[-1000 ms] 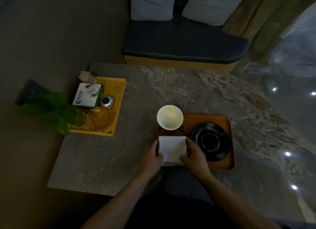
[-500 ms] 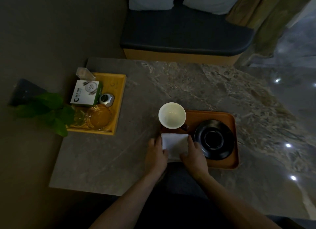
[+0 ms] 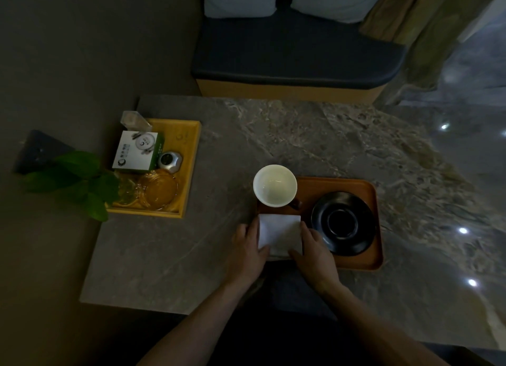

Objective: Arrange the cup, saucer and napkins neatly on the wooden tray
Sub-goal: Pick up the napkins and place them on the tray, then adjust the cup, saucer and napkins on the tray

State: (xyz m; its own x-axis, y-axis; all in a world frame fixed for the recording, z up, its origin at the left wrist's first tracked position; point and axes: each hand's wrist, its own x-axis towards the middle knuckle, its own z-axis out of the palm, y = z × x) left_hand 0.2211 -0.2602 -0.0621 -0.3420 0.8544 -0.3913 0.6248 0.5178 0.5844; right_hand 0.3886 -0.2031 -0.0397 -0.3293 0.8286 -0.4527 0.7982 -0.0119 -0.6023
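Observation:
A brown wooden tray (image 3: 372, 261) lies on the stone table. A white stack of folded napkins (image 3: 279, 230) rests in its near left corner. My left hand (image 3: 247, 252) holds the stack's left edge and my right hand (image 3: 315, 252) holds its right edge, fingers curled at the near corners. An empty white cup (image 3: 275, 185) stands upright in the tray's far left corner, its dark handle pointing right. A black saucer (image 3: 343, 223) fills the tray's right half, apart from the cup.
A yellow tray (image 3: 191, 160) at the left holds a white-green box (image 3: 137, 152), a glass ashtray (image 3: 160, 189) and a small metal object (image 3: 170, 161). Green plant leaves (image 3: 79, 179) overhang its left side. A cushioned bench (image 3: 295, 56) stands behind the table.
Both hands have stayed on the napkin stack and squared it, with fingers shifting slightly along its sides. The cup and saucer have not moved; the camera view drifted a little.

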